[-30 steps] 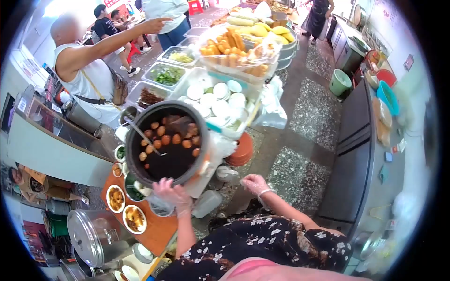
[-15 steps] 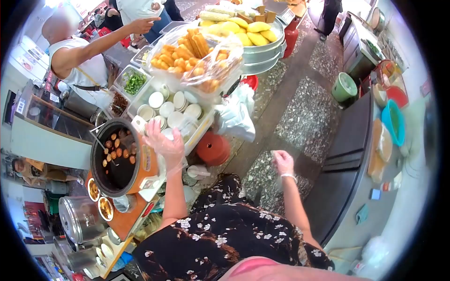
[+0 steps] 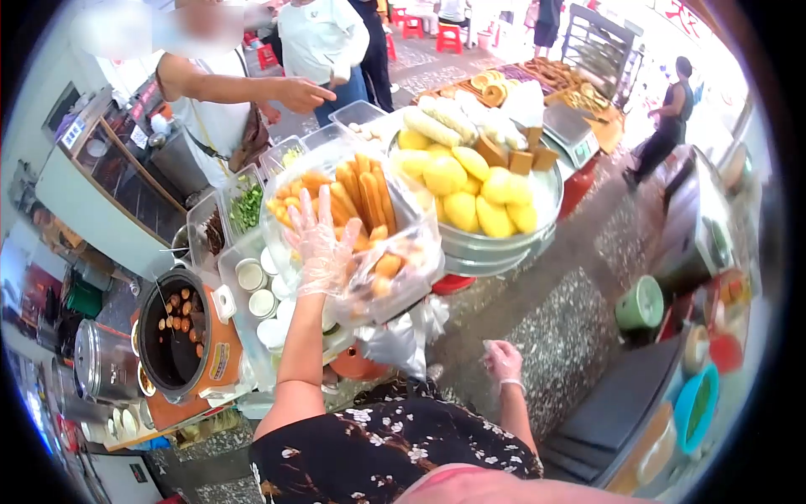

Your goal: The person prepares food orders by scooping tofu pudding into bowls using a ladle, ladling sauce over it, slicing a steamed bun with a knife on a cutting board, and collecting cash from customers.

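At eleven o'clock from my body, my left hand (image 3: 321,250) is now over the bagged fried dough sticks (image 3: 368,197); half a second ago it was over the white round containers (image 3: 252,277). That arm stretches forward, back of the glove up, fingers spread wide. From my palm, the sticks lie toward one o'clock, close by; whether I touch them, I can't tell. My right hand (image 3: 504,361) hangs low at one o'clock, fingers curled, contents uncertain.

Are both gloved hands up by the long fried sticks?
No, only the left hand is by the long fried sticks, while the right hand is well away from them, off to the right.
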Available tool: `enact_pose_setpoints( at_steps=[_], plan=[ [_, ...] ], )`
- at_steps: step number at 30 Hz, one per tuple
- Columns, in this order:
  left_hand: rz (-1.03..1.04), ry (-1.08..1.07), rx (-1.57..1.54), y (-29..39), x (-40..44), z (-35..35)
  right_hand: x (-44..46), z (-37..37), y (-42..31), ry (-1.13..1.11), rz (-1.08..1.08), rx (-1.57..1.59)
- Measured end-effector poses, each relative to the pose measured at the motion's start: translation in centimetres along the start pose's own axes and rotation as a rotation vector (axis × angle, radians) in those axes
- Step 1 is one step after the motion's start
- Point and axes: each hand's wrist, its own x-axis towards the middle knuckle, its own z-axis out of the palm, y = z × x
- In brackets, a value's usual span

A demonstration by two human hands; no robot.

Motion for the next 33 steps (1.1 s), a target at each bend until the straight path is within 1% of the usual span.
enact_pose_setpoints(
  at_steps=[1,2,3,4,7,9,10,11,12,13,14,15,17,18,20,21,22,24,26,29,31,32,33],
  plan=[
    [-0.071,-0.144,0.022,1.0,0.4,-0.2,1.8,-0.9,-1.2,-0.013,-0.033,0.009],
    [-0.085,-0.143,0.037,1.7,0.3,0.2,3.6,-1.8,-2.5,-0.025,-0.061,0.018],
    [-0.152,-0.343,0.130,2.3,0.2,0.5,5.0,-2.5,-4.1,-0.034,-0.044,0.017],
    [-0.218,-0.540,0.222,2.8,0.3,0.7,7.3,-3.4,-4.1,-0.027,-0.009,0.070],
    [-0.277,-0.569,0.210,3.9,0.6,0.9,12.6,-5.0,-5.5,-0.048,0.013,0.063],
    [-0.289,-0.567,0.245,4.1,0.8,1.1,14.6,-5.9,-7.0,-0.072,0.133,0.074],
    [-0.273,-0.567,0.270,4.3,0.7,1.3,16.2,-6.3,-7.6,-0.090,0.137,0.059],
    [-0.259,-0.522,0.286,4.1,0.6,1.7,17.7,-6.9,-8.0,-0.147,0.128,0.032],
    [-0.283,-0.525,0.294,3.2,0.1,1.9,19.1,-7.5,-8.5,-0.205,0.120,0.006],
    [-0.266,-0.458,0.280,2.3,-0.2,2.1,20.5,-8.3,-9.9,-0.260,0.100,-0.035],
    [-0.246,-0.388,0.266,2.7,-0.4,2.4,21.9,-9.3,-11.1,-0.279,0.101,-0.044],
    [-0.265,-0.379,0.272,5.0,-0.4,2.1,23.5,-10.4,-12.5,-0.329,0.075,-0.071],
    [-0.493,-0.183,0.491,10.2,-0.4,0.5,27.2,-13.1,-14.2,-0.410,0.004,-0.113],
    [-0.507,-0.184,0.501,11.2,-1.0,0.8,28.3,-14.4,-15.7,-0.401,-0.013,-0.134],
    [-0.338,0.023,0.506,12.6,-2.2,2.1,31.5,-16.9,-18.0,-0.440,0.003,-0.124],
    [-0.387,-0.027,0.436,16.6,-2.0,1.9,33.0,-17.9,-19.0,-0.461,0.016,-0.113],
    [-0.405,-0.032,0.436,18.7,-1.8,2.4,34.1,-18.4,-20.2,-0.484,-0.048,-0.144],
    [-0.364,-0.107,0.526,21.6,-1.9,3.7,35.5,-18.6,-22.6,-0.489,-0.132,-0.166],
    [-0.307,-0.031,0.541,23.9,-2.3,5.3,36.0,-18.1,-24.8,-0.502,-0.155,-0.151],
    [-0.350,-0.058,0.592,25.6,-2.4,6.8,35.6,-16.6,-26.7,-0.516,-0.152,-0.182],
    [-0.241,0.048,0.614,26.1,-1.8,8.4,35.8,-15.4,-27.1,-0.553,-0.182,-0.160],
    [-0.247,0.038,0.620,26.5,-1.4,9.4,35.8,-14.9,-27.2,-0.558,-0.171,-0.164],
    [-0.233,0.044,0.558,27.1,-0.8,11.1,35.8,-14.4,-27.4,-0.562,-0.203,-0.113]
  ],
)
